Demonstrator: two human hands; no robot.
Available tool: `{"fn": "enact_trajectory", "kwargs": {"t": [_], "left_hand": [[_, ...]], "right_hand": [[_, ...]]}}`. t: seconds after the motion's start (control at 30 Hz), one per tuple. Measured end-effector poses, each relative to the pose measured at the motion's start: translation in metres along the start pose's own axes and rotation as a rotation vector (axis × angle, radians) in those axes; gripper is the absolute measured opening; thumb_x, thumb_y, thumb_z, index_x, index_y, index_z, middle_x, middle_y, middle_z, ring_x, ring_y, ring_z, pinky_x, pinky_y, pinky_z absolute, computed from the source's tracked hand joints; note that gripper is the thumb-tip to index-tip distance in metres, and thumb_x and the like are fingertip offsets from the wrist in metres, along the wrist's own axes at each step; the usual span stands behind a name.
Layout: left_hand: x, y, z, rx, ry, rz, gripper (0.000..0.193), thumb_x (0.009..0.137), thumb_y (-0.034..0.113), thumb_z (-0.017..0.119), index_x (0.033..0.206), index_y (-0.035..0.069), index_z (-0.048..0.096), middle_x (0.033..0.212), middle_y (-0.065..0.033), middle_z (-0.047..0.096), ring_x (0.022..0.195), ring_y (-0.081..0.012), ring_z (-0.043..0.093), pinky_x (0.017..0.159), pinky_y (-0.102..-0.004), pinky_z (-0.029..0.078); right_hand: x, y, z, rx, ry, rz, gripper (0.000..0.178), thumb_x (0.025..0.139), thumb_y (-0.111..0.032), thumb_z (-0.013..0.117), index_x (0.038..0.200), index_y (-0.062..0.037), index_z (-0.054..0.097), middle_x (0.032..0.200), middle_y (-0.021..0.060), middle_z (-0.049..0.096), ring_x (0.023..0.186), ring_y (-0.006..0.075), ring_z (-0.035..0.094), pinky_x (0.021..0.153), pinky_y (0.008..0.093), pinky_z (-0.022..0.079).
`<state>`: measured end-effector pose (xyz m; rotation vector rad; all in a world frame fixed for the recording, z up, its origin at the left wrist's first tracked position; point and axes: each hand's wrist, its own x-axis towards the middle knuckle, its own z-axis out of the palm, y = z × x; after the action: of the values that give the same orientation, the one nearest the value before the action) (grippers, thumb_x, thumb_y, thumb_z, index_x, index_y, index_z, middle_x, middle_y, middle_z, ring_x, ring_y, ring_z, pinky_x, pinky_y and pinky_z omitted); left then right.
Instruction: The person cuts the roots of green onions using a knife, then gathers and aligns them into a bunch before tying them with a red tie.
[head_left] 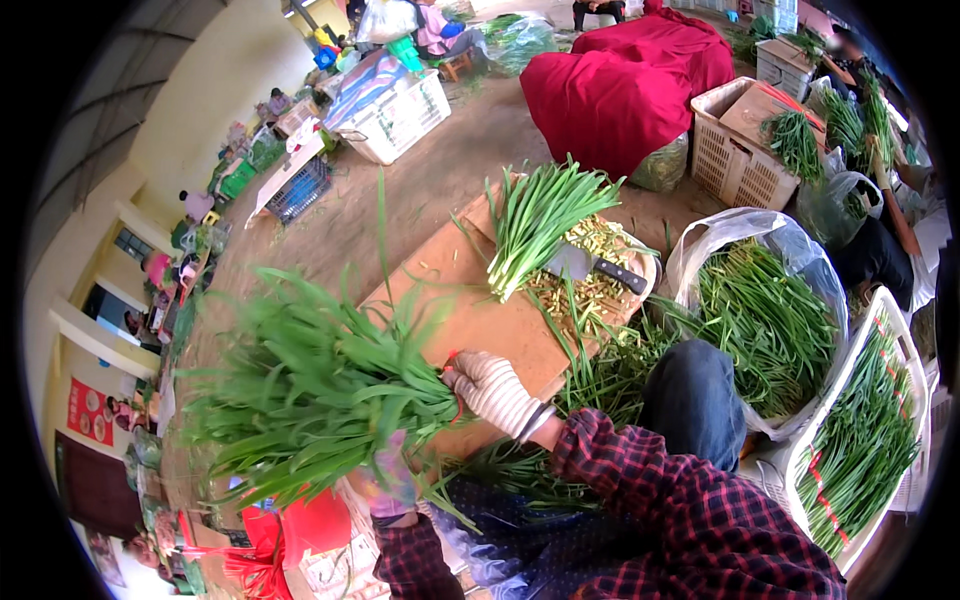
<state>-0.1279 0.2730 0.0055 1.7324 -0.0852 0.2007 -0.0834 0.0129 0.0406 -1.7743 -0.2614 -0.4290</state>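
Note:
A big loose bunch of garlic chives point(330, 390) spreads leftward above the cardboard, its leaf tips blurred by motion. My left hand point(388, 482), in a patterned glove, is closed round the bunch from below; the leaves partly cover its fingers. At the stem end, my right hand point(492, 390), in a white striped glove, pinches a red tie strip point(457, 404) that runs along the stems. Beyond, a smaller bunch of chives point(545, 220) lies on the board beside a cleaver point(600, 268) with a dark handle. Cut stem ends point(585, 305) are heaped around the blade.
Right of my knee stand a clear plastic bag point(700, 235) of loose chives and a white crate point(915, 400) of tied bundles. Red tie strips point(262, 570) lie at lower left. Farther off are a red cloth-covered heap point(625, 90), crates and several people.

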Motion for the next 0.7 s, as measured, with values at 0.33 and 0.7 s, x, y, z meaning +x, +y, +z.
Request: {"fn": "enact_trajectory", "kwargs": {"t": [0.33,0.7], "left_hand": [[-0.079,0.073,0.094,-0.991,-0.001,-0.857,0.063,0.097,0.048,0.041,0.138,0.000,0.040,0.132,-0.0137,0.053,0.090,-0.0196,0.061,0.077,-0.0301,0.052],[0.007,0.072,0.116,0.542,-0.204,0.348,0.083,0.063,0.014,0.079,0.136,0.003,0.041,0.131,-0.0173,0.050,0.122,-0.0304,0.049,0.105,-0.0430,0.037]], "right_hand": [[-0.004,-0.020,-0.015,-0.405,-0.102,-0.205,0.019,0.085,-0.018,0.061,0.087,0.0008,0.062,0.083,0.0185,0.059,0.080,0.0367,0.058,0.072,0.0441,0.048],[-0.026,0.020,-0.016,-0.177,-0.143,-0.186,0.014,0.080,-0.010,0.065,0.089,0.0001,0.062,0.082,0.0184,0.058,0.077,0.0392,0.055,0.069,0.0450,0.046]]}}
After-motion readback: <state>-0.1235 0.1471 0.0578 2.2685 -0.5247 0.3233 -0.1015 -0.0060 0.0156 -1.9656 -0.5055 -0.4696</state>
